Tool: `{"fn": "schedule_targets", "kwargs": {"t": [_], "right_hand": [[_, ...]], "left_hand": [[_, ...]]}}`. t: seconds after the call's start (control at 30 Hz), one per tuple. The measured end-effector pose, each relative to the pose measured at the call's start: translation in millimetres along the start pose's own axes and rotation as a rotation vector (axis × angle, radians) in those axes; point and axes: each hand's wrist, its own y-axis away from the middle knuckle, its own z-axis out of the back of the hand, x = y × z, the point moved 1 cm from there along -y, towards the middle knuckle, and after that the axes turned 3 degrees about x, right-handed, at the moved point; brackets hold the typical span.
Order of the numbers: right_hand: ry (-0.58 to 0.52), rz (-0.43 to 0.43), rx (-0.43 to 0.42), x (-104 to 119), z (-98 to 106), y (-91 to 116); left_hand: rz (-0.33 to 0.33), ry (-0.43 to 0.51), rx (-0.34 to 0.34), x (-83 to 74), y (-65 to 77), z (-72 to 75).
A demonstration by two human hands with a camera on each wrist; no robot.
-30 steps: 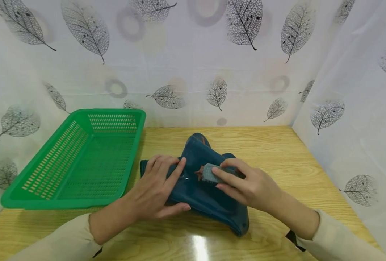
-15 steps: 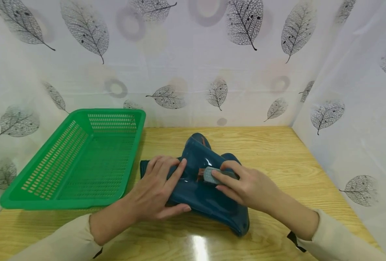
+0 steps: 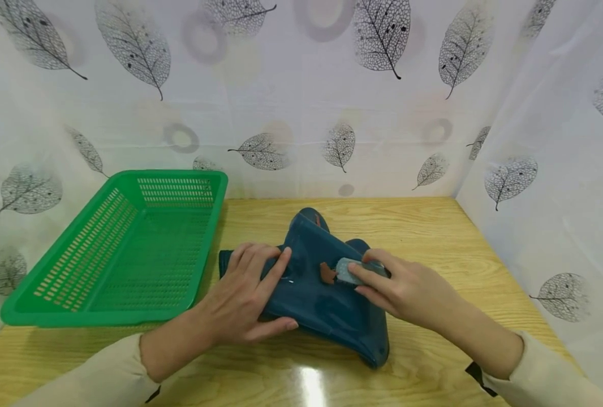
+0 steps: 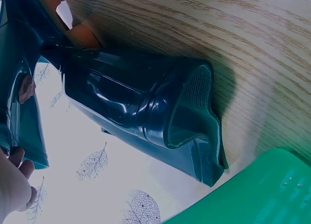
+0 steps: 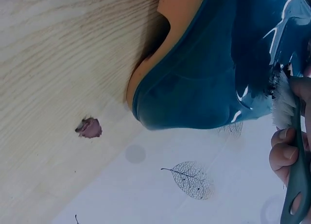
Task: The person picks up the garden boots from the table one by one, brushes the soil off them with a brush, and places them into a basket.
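Observation:
A pair of dark teal rubber boots (image 3: 327, 299) lies on its side on the table, soles tan in the wrist views. My left hand (image 3: 250, 288) rests on the boots with its fingers fairly straight. In my right hand (image 3: 400, 288) I hold a grey-green scrub brush (image 3: 351, 270); its white bristles (image 5: 284, 100) meet the glossy boot surface in the right wrist view. A reddish-brown flake (image 3: 327, 273) sits on the boot just left of the brush head. One boot's ribbed opening (image 4: 194, 105) faces out in the left wrist view, its rim folded in.
A green plastic basket (image 3: 207, 271) stands on the left of the wood-grain table (image 3: 413, 226). The right wrist view shows another reddish scrap (image 5: 90, 128) lying on the table. A white curtain (image 3: 291, 102) with leaf prints hangs behind and at both sides.
My right hand and the brush have shifted to the right along the boot. The reddish-brown flake has moved slightly right and shows more fully. The left hand and boots stay put.

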Motion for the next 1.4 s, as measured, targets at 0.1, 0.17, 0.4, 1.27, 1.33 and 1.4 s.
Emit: {"fn": "schedule_targets", "kwargs": {"t": [0.1, 0.17, 0.4, 1.27, 1.33, 1.4], "right_hand": [[0.032, -0.004, 0.005, -3.0, 3.2, 1.5], [0.04, -0.006, -0.002, -4.4, 5.2, 1.7], [0.006, 0.017, -0.101, -1.9, 7.7, -2.5], [-0.105, 0.177, -0.095, 17.5, 3.0, 26.5], [-0.092, 0.166, -0.086, 13.8, 5.6, 32.0], [-0.079, 0.162, -0.081, 9.3, 8.7, 36.9]], "left_hand": [[-0.001, -0.001, -0.003, 0.0, 0.1, -0.2], [-0.002, 0.001, -0.006, 0.1, 0.2, -0.3], [0.002, -0.002, 0.002, 0.2, 0.2, -0.1], [0.01, 0.001, 0.014, 1.5, 0.5, 0.9], [0.008, 0.0, 0.013, 1.1, 0.2, 0.6], [0.006, -0.002, 0.012, 0.8, 0.1, 0.6]]}}
